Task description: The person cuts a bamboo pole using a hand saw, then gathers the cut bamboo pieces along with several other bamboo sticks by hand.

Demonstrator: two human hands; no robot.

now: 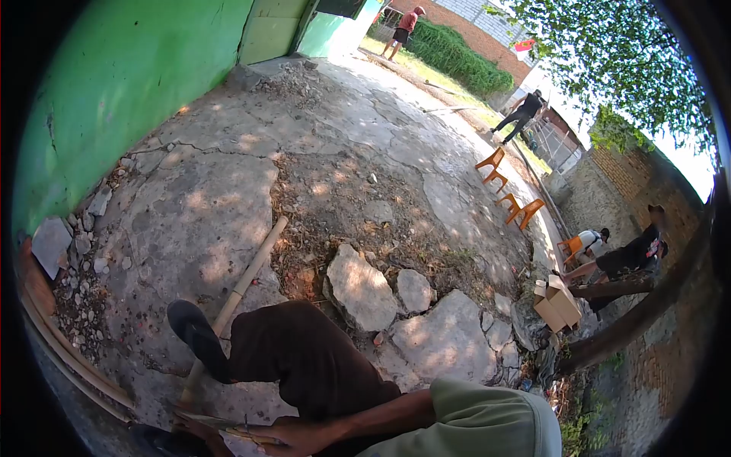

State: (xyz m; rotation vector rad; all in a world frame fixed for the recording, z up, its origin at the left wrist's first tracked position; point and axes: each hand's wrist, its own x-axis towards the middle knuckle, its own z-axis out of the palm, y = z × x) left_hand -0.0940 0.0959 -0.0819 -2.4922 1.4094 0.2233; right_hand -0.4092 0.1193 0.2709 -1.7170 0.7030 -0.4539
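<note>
At the bottom edge, my right hand (297,436) is closed around a thin, pale yellowish strip (255,435) that looks like split bamboo. My left hand (199,431) is beside it, further left, close to a flat greyish piece (209,418) whose kind I cannot make out. Its fingers are mostly in shadow. A long bamboo pole (250,276) lies slanting on the ground, its lower end near my hands. My bent leg in dark trousers (304,358) and a dark sandal (194,335) rest by the pole.
Broken concrete slabs (362,289) and rubble lie ahead. Long curved strips (72,354) lie left, below a green wall (129,99). Rightward are a cardboard box (558,306), orange chairs (524,212) and people, one person (632,255) bending by a trunk (632,327).
</note>
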